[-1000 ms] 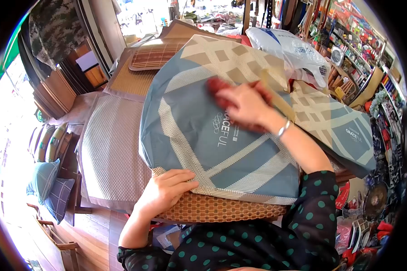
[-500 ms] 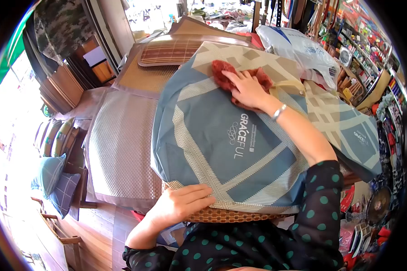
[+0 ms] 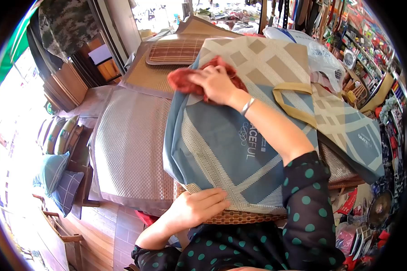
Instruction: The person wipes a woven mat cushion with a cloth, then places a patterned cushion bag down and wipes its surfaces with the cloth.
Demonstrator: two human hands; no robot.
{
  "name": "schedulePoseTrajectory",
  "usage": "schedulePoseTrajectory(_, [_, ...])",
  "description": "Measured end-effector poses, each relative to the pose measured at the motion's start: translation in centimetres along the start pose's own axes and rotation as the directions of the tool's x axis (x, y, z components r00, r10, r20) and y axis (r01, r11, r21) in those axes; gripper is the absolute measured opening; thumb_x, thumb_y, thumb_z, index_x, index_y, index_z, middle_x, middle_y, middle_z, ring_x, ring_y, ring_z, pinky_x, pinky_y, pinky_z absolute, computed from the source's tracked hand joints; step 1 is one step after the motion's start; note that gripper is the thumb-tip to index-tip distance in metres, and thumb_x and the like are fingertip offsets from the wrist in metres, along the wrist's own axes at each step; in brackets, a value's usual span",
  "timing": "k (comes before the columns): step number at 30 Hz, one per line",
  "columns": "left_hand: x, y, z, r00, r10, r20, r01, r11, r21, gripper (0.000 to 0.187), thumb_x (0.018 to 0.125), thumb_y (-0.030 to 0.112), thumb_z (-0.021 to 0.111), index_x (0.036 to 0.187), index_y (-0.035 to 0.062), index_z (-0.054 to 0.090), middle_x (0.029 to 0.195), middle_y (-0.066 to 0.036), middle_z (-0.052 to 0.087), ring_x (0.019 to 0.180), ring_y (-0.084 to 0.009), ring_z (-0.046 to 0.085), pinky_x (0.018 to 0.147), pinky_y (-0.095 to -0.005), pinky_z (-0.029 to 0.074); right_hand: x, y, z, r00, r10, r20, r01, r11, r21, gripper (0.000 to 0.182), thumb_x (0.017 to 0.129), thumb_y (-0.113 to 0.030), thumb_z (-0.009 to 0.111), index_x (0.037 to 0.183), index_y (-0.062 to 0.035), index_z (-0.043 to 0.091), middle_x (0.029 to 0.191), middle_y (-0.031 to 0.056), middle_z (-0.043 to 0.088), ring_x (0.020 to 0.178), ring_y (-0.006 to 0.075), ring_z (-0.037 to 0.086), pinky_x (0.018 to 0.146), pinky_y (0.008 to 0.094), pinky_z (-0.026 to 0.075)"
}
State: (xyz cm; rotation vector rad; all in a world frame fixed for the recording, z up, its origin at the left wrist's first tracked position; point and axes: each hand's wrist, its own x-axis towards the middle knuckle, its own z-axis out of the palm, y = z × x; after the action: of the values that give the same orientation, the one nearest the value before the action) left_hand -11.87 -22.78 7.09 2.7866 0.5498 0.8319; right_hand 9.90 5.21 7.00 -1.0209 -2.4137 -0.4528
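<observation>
A large blue and beige fabric bag (image 3: 217, 140) printed "GRACEFUL" lies flat in front of me, one beige strap handle (image 3: 280, 97) showing on its upper right. My right hand (image 3: 217, 83) presses a red cloth (image 3: 183, 80) onto the bag's upper left part, and the cloth's left end reaches past the bag's edge. Fingers stretched out, my left hand (image 3: 199, 205) rests flat on the bag's lower left corner. Under the bag's near edge a woven brown mat (image 3: 239, 218) shows. My right forearm covers part of the printed lettering.
Left of the bag lies a stack of woven mats (image 3: 131, 144), with a brown striped cushion (image 3: 174, 52) behind. A second printed bag (image 3: 348, 131) hangs over the right side. Plastic-wrapped goods (image 3: 319, 56) sit at the back right. Blue pillows (image 3: 68, 192) rest on a bench at left.
My right hand has swept the red cloth left across the bag to its upper left edge. The strap handle is now more exposed. My left hand stays on the lower left corner.
</observation>
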Motion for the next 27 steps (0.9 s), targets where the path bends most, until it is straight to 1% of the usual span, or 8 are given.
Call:
schedulePoseTrajectory(4, [-0.1,-0.5,0.3,0.995,-0.064,-0.077,0.057,0.995,-0.082,0.031,0.075,0.007,0.066,0.105,0.0096,0.074,0.107,-0.004,0.073,0.1,-0.0206,0.071,0.075,-0.0317,0.061,-1.3,-0.6,0.4,0.971,0.188,-0.146,-0.175,0.98,0.092,0.046,0.087,-0.031,0.057,0.13,-0.0155,0.058,0.126,0.0109,0.065,0.112,0.0376,0.058,0.092,0.0629,0.04])
schedulePoseTrajectory(7, [-0.4,-1.0,0.9,0.996,-0.025,-0.083,0.019,0.997,-0.077,0.033,0.078,0.009,0.066,0.11,0.0096,0.071,0.11,-0.005,0.072,0.102,-0.0193,0.071,0.073,-0.0288,0.06,-4.0,-8.2,-7.5,0.983,-0.107,0.15,0.029,0.894,0.447,0.055,0.075,-0.033,0.069,0.124,-0.0092,0.059,0.095,0.0192,0.065,0.09,0.0357,0.063,0.083,0.0532,0.046])
schedulePoseTrajectory(8, [-0.4,-0.9,0.8,0.997,-0.02,-0.08,0.013,0.996,-0.084,0.033,0.078,0.009,0.066,0.11,0.0096,0.071,0.11,-0.005,0.072,0.102,-0.0193,0.071,0.073,-0.0288,0.06,-5.6,-10.7,-9.3,0.944,-0.155,0.29,0.084,0.966,0.244,0.056,0.075,-0.033,0.072,0.127,-0.0158,0.06,0.095,0.016,0.064,0.088,0.0329,0.063,0.081,0.0495,0.047])
schedulePoseTrajectory(9, [-0.3,-0.6,0.5,0.998,-0.04,-0.048,0.036,0.997,-0.071,0.033,0.077,0.009,0.066,0.11,0.0097,0.072,0.109,-0.005,0.072,0.102,-0.0199,0.071,0.075,-0.0297,0.06,-7.8,-11.2,-7.6,0.925,-0.379,0.008,0.341,0.841,0.421,0.054,0.076,-0.031,0.073,0.128,-0.022,0.062,0.098,0.011,0.064,0.087,0.0296,0.063,0.08,0.0475,0.047])
schedulePoseTrajectory(12, [-0.6,-0.6,0.7,0.997,-0.073,-0.019,0.071,0.995,-0.075,0.032,0.076,0.009,0.066,0.108,0.0098,0.073,0.108,-0.005,0.073,0.101,-0.0211,0.071,0.079,-0.0317,0.06,-9.0,-8.9,-8.3,0.922,-0.381,0.063,0.345,0.886,0.308,0.047,0.075,-0.024,0.071,0.122,-0.0212,0.066,0.104,0.0085,0.063,0.092,0.0273,0.061,0.084,0.0452,0.047])
schedulePoseTrajectory(19, [0.1,-0.3,-0.3,0.979,-0.18,-0.097,0.172,0.981,-0.092,0.028,0.071,-0.002,0.07,0.097,0.0089,0.076,0.101,-0.007,0.075,0.096,-0.0253,0.072,0.079,-0.0345,0.06,-14.4,9.8,-8.9,0.88,0.467,-0.085,-0.471,0.839,-0.271,0.041,0.084,-0.024,0.061,0.125,-0.0222,0.064,0.108,0.014,0.066,0.101,0.0327,0.064,0.085,0.0471,0.051])
schedulePoseTrajectory(22, [-0.7,-1.5,-0.3,0.977,-0.186,-0.099,0.179,0.981,-0.075,0.027,0.073,0.001,0.068,0.097,0.0096,0.075,0.104,-0.006,0.074,0.1,-0.0244,0.071,0.081,-0.0346,0.059,-14.1,7.2,-11.2,0.817,0.571,0.077,-0.566,0.82,-0.083,0.042,0.082,-0.023,0.062,0.124,-0.0195,0.064,0.105,0.016,0.066,0.098,0.0337,0.065,0.082,0.0464,0.054])
schedulePoseTrajectory(27, [-1.3,-2.3,-1.1,0.97,-0.233,-0.073,0.23,0.972,-0.046,0.029,0.069,-0.003,0.068,0.095,0.0091,0.074,0.102,-0.007,0.074,0.101,-0.0254,0.071,0.079,-0.036,0.059,-15.0,-10.9,-15.2,0.96,-0.182,0.211,0.075,0.898,0.433,0.044,0.074,-0.022,0.068,0.117,-0.0183,0.066,0.096,0.0139,0.063,0.086,0.0316,0.065,0.074,0.0467,0.055])
